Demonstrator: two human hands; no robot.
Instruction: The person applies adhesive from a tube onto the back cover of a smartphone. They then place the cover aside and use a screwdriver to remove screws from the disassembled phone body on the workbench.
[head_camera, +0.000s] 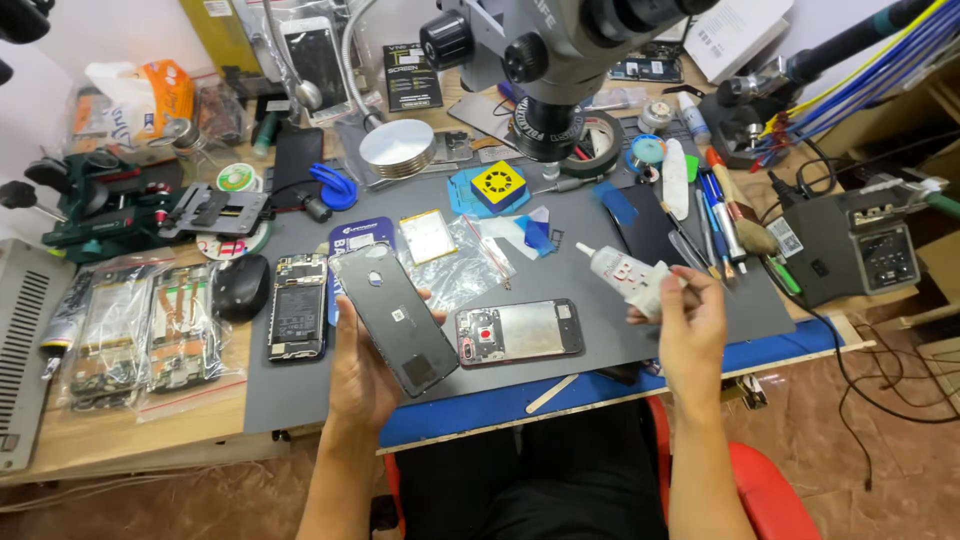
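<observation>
My left hand (362, 372) holds a dark grey phone back cover (394, 316), tilted, with its inner side facing up, above the front of the grey work mat (300, 385). My right hand (690, 320) grips a small white glue tube (625, 274) whose nozzle points up and to the left. Between my hands an opened phone frame (520, 331) lies flat on the mat. Another opened phone (298, 306) with its battery showing lies left of my left hand.
A microscope head (545, 60) hangs over the mat's far side. A black mouse (241, 286) and bagged parts (140, 335) lie at left. A soldering station (858, 245), pens and brushes (722, 210), tape rolls and a round metal disc (397, 148) crowd the back and right.
</observation>
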